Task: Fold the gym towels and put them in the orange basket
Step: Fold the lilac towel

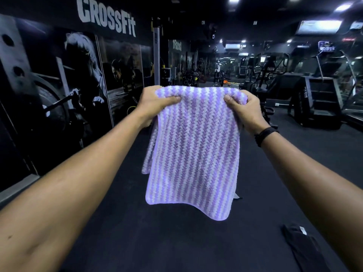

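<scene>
Head view: at frame centre we hold the towel (191,152) up, left hand (155,104) and right hand (245,108) each pinching a top corner. Mid-fold, we judge; next, halve it. No basket visible.

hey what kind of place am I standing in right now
Most likely a gym. A CrossFit sign runs along the left wall above a weightlifting mural, and cardio machines line the right side of the dark rubber floor.
</scene>
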